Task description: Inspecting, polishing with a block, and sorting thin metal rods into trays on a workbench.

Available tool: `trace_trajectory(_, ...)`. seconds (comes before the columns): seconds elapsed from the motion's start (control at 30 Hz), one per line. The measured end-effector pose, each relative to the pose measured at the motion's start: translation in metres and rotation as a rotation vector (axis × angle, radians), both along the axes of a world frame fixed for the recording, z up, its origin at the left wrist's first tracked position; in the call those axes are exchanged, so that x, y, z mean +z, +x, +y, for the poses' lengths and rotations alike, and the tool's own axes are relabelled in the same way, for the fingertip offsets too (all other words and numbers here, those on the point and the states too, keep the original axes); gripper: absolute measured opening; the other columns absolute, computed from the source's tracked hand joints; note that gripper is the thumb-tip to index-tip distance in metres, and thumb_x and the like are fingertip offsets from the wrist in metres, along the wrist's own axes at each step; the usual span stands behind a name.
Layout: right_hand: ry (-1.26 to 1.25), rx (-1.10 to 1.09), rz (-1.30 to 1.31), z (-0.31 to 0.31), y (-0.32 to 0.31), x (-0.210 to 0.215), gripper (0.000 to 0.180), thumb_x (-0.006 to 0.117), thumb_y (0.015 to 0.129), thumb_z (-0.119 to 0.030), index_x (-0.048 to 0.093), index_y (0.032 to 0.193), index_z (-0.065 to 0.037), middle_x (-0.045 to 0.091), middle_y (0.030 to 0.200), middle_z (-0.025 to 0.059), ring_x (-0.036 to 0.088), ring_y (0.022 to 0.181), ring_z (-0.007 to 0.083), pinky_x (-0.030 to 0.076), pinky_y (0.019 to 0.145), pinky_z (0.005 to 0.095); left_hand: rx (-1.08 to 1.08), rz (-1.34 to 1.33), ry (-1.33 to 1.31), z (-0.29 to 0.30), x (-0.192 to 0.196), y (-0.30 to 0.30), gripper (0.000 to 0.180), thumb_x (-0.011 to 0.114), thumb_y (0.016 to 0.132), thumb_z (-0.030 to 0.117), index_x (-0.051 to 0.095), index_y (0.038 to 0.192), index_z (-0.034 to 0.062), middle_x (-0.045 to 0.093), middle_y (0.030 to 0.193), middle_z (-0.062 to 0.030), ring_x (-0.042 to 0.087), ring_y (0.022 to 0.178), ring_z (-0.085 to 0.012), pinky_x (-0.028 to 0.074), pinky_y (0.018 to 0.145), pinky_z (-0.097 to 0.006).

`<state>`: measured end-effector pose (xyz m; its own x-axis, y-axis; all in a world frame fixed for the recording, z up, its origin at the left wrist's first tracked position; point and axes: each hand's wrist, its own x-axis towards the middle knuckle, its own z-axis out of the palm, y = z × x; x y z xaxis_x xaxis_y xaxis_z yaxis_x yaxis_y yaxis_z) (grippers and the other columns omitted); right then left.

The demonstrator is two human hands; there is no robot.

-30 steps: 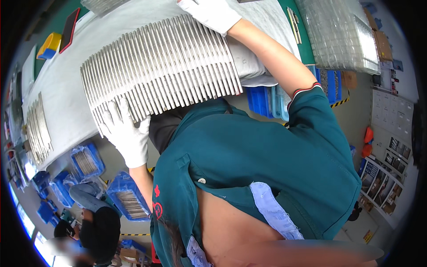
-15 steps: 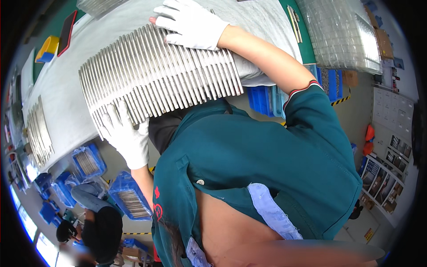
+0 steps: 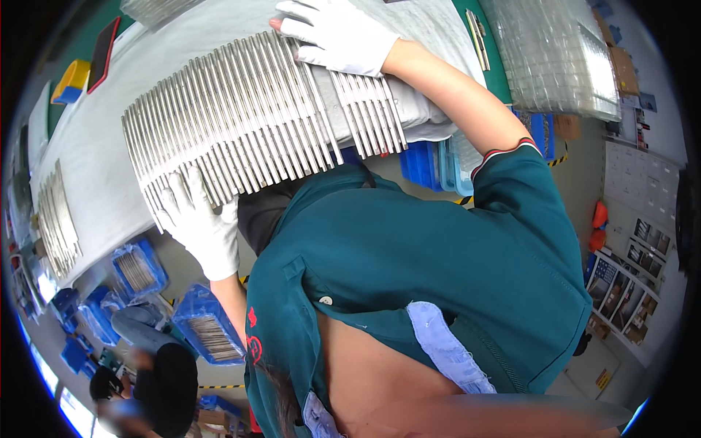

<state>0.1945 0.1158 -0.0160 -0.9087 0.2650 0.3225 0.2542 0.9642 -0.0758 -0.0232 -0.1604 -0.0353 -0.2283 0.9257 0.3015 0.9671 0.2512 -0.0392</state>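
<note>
A wide row of thin silver metal rods [image 3: 226,109] lies side by side on a white cloth [image 3: 164,62]. To its right, a smaller group of the same rods [image 3: 371,117] is separated by a narrow gap where cloth shows. My left hand [image 3: 201,230], in a white glove, rests with fingers spread on the near ends of the rods at the left. Over the far ends, by the gap, is my right hand [image 3: 342,38], also gloved, its fingers stretched out and apart. One bare fingertip pokes from that glove. Neither hand is wrapped round a rod.
Another bunch of rods [image 3: 58,215] lies at the table's left edge. A yellow and blue tape roll [image 3: 71,82] and a red-edged dark panel [image 3: 104,55] sit far left. Clear plastic trays [image 3: 551,58] stand right. Blue crates [image 3: 208,328] are below; another person [image 3: 168,387] works lower left.
My right hand has shifted right along the far ends. A gap has opened in the row, splitting off several rods at the right. My left hand stays on the left rods.
</note>
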Motion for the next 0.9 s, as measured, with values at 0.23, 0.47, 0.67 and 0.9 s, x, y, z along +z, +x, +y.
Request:
trace_trajectory(0.23, -0.081, 0.006, -0.006, -0.011, -0.031, -0.006, 0.046, 0.052, 0.08, -0.028, 0.048, 0.114, 0.003, 0.044, 0.123, 0.022, 0.041, 0.117, 0.0359, 0.034, 0.1, 0.0437, -0.001, 0.015, -0.019, 0.004, -0.003, 0.003, 0.077, 0.065, 0.069, 0.052, 0.041, 0.135, 0.0198, 0.046, 0.131, -0.0158, 0.043, 0.117, -0.0396, 0.027, 0.101, -0.054)
trace_trajectory(0.47, -0.127, 0.057, 0.059, -0.004, -0.017, -0.007, 0.053, 0.051, 0.081, -0.028, 0.044, 0.124, 0.002, 0.042, 0.127, 0.0211, 0.038, 0.121, 0.0351, 0.032, 0.102, 0.0429, 0.015, 0.011, -0.025, -0.002, 0.002, 0.0, 0.077, 0.065, 0.07, 0.053, 0.04, 0.135, 0.0201, 0.044, 0.132, -0.0157, 0.042, 0.119, -0.0395, 0.026, 0.101, -0.054)
trace_trajectory(0.67, -0.201, -0.049, -0.172, 0.004, 0.026, 0.018, 0.059, 0.049, 0.083, -0.032, 0.036, 0.134, -0.004, 0.038, 0.134, 0.0207, 0.034, 0.125, 0.0362, 0.026, 0.106, 0.0427, 0.012, 0.011, -0.022, 0.002, -0.001, -0.002, 0.077, 0.065, 0.07, 0.052, 0.04, 0.136, 0.02, 0.044, 0.133, -0.0163, 0.041, 0.119, -0.0397, 0.024, 0.102, -0.055)
trace_trajectory(0.9, -0.346, 0.036, -0.033, -0.001, -0.026, 0.016, 0.065, 0.046, 0.087, -0.035, 0.025, 0.141, -0.006, 0.028, 0.142, 0.0203, 0.027, 0.13, 0.0358, 0.022, 0.108, 0.0419, 0.032, 0.009, -0.065, -0.002, 0.003, 0.0, 0.075, 0.064, 0.071, 0.05, 0.041, 0.134, 0.017, 0.042, 0.134, -0.016, 0.04, 0.121, -0.0393, 0.023, 0.103, -0.054)
